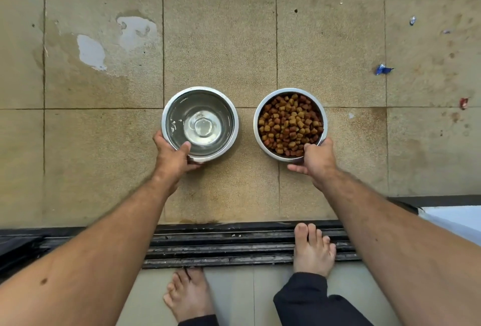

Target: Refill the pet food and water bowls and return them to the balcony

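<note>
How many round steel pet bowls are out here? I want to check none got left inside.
2. The round steel bowl of water sits on the left, gripped by the left hand; the round steel bowl of brown kibble sits right, gripped by the right hand.

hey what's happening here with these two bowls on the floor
A person bends over the tiled balcony floor, a metal bowl in each hand. The left hand grips the near rim of the water bowl; the right hand grips the near rim of the kibble bowl. Both bowls are full and side by side, apart. The right foot rests on the door track.
</note>
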